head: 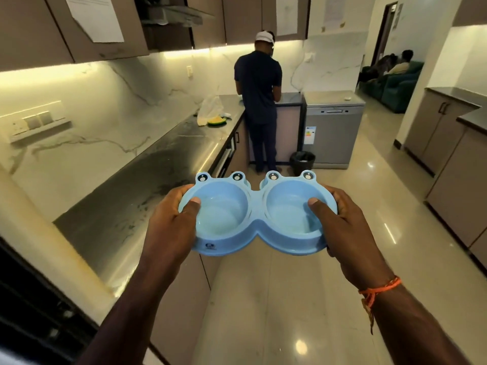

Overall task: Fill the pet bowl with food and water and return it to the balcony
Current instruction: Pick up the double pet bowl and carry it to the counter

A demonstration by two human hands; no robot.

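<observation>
Both hands were clamped on the pet bowl (pixel 257 214), one at each end: the left hand (pixel 171 225) gripped the left rim with its thumb hooked over into the left well, and the right hand (pixel 347 233) held the right rim the same way, an orange thread bracelet (pixel 379 288) tied round that wrist. The bowl was a pale blue double dish with frog eyes standing up along its far edge, held level in the air over the tiled floor (pixel 290 299), just beside the end of the dark counter (pixel 158 164). Both wells looked empty of food; whether a film of water lay in them I could not tell. Further along the counter sat a white plastic bag (pixel 209 108) with a green plate (pixel 216 121) touching it. Beyond, a person in dark clothes and a white cap (pixel 259 96) stood facing away at the far worktop, a black bin (pixel 302 160) by their feet and a grey dishwasher (pixel 332 130) just beside it.
</observation>
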